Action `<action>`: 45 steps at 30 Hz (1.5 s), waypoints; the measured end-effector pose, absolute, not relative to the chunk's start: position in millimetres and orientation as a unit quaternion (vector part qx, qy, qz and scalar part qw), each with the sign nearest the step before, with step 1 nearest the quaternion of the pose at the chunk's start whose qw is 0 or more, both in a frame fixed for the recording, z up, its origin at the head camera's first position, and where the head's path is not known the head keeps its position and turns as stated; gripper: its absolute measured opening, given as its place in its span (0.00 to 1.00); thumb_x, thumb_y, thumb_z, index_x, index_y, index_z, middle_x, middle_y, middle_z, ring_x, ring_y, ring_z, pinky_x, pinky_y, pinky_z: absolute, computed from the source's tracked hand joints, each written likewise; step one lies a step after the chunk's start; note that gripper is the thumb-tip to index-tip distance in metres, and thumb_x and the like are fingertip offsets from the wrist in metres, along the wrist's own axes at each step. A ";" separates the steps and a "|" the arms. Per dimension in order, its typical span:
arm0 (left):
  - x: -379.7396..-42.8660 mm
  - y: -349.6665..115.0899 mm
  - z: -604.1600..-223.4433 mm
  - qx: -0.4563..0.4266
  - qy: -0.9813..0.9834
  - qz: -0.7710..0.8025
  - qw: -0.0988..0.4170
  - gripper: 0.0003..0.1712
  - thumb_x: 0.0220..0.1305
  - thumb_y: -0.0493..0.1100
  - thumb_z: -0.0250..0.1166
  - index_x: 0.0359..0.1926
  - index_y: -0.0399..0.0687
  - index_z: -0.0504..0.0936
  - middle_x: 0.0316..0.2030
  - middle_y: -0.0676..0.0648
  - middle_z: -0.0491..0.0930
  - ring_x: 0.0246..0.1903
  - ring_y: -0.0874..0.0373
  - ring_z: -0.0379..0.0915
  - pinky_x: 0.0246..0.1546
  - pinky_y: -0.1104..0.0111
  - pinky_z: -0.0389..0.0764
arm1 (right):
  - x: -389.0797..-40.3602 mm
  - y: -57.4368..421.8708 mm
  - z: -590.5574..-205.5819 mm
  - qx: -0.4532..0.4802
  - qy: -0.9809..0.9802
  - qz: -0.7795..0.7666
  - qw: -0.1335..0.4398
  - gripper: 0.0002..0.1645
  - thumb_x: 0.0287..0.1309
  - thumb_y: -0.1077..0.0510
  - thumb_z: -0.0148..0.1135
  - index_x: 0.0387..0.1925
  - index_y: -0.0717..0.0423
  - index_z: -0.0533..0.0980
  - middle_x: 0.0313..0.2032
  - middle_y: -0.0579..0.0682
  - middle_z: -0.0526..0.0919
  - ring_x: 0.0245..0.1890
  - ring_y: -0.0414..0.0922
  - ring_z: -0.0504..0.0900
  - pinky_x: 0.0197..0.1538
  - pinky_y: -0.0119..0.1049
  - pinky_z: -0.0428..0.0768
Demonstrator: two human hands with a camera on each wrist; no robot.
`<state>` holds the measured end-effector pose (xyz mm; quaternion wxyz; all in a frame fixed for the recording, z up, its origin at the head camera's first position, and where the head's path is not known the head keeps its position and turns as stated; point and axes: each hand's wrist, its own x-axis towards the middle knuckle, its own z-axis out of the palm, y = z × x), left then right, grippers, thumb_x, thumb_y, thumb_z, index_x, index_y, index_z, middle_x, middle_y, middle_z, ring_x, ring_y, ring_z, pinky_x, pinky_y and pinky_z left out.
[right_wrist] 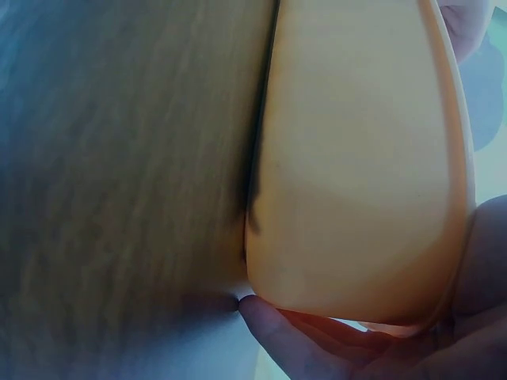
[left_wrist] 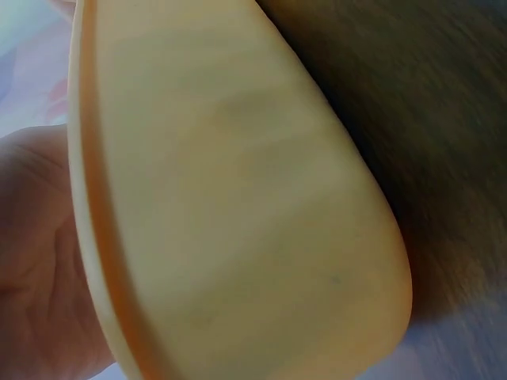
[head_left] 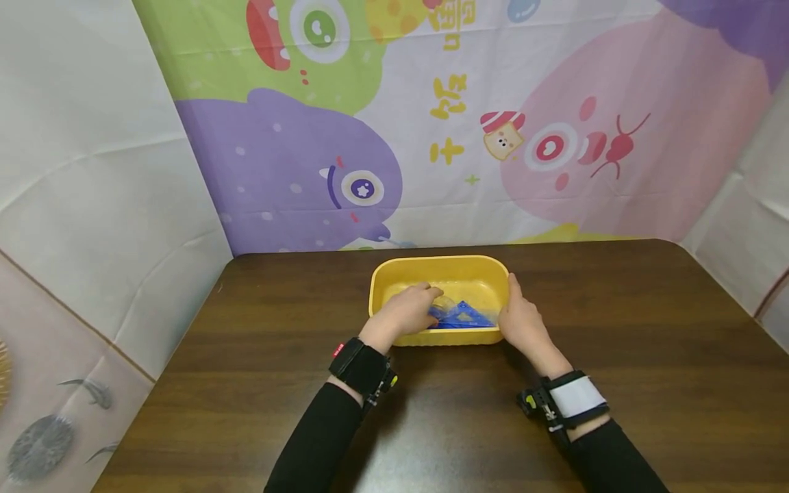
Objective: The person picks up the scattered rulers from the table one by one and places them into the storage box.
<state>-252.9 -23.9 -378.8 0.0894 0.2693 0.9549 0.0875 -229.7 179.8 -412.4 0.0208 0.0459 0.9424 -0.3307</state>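
A yellow plastic basin (head_left: 456,337) stands at the far middle of the table. In it, near the front wall, lie a blue triangular set square (head_left: 465,316) and a clear, curved piece beside it. My left hand (head_left: 408,311) reaches over the front rim, thumb and fingertips right at the blue and clear pieces; I cannot tell whether it pinches them. In the left wrist view the basin wall (left_wrist: 230,190) hides those fingers. My right hand (head_left: 522,320) grips the basin's right end, thumb up at the rim. Its fingers (right_wrist: 293,348) curl against that end in the right wrist view.
The brown wooden table (head_left: 259,397) ends at a back edge just behind the basin. A cartoon-printed cloth (head_left: 431,192) hangs behind it, with pale sheets at both sides. Both wrists wear black straps with small cameras.
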 end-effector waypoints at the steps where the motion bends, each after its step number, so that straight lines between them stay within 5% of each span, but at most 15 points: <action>1: -253.0 -23.7 -378.7 0.269 0.955 0.087 0.090 0.32 0.58 0.46 0.62 0.63 0.47 0.66 0.58 0.45 0.68 0.56 0.53 0.67 0.56 0.63 0.67 | -230.0 179.8 -412.2 0.045 0.942 -0.331 0.021 0.36 0.62 0.64 0.34 0.69 0.63 0.35 0.47 0.71 0.72 0.30 0.53 0.74 0.31 0.41 0.72; 11: -253.4 -24.0 -381.6 0.261 0.956 0.083 0.103 0.31 0.58 0.45 0.62 0.63 0.48 0.66 0.60 0.45 0.67 0.57 0.54 0.66 0.56 0.63 0.67 | -230.0 178.9 -412.9 0.044 0.942 -0.333 0.023 0.37 0.61 0.65 0.34 0.69 0.64 0.35 0.43 0.70 0.73 0.27 0.51 0.73 0.27 0.37 0.69; 24: -253.2 -29.3 -379.9 0.259 0.957 0.100 0.084 0.28 0.60 0.44 0.61 0.60 0.44 0.68 0.55 0.44 0.71 0.52 0.53 0.70 0.54 0.64 0.70 | -231.9 175.2 -412.5 0.037 0.943 -0.331 0.022 0.36 0.62 0.65 0.34 0.68 0.64 0.35 0.50 0.72 0.70 0.32 0.53 0.74 0.35 0.43 0.74; 28: -247.1 -32.9 -376.1 0.247 0.960 0.124 0.051 0.25 0.62 0.45 0.59 0.59 0.43 0.69 0.54 0.43 0.71 0.51 0.52 0.71 0.52 0.64 0.71 | -232.7 175.4 -413.8 0.036 0.943 -0.330 0.021 0.36 0.62 0.64 0.33 0.69 0.64 0.35 0.50 0.72 0.70 0.33 0.54 0.74 0.35 0.44 0.74; 38: -229.6 -44.1 -370.4 0.190 0.957 0.212 -0.050 0.23 0.61 0.40 0.57 0.58 0.43 0.71 0.53 0.43 0.72 0.49 0.50 0.73 0.46 0.61 0.75 | -234.6 178.3 -412.8 0.028 0.940 -0.340 0.015 0.36 0.61 0.66 0.33 0.68 0.66 0.35 0.62 0.72 0.56 0.56 0.62 0.66 0.57 0.56 0.64; 45: -227.3 -46.3 -370.7 0.172 0.947 0.200 -0.184 0.24 0.57 0.34 0.60 0.56 0.46 0.73 0.49 0.44 0.76 0.47 0.50 0.74 0.42 0.60 0.75 | -233.2 182.5 -411.5 0.003 0.951 -0.309 -0.033 0.34 0.66 0.61 0.34 0.69 0.65 0.37 0.66 0.71 0.47 0.63 0.66 0.54 0.61 0.60 0.54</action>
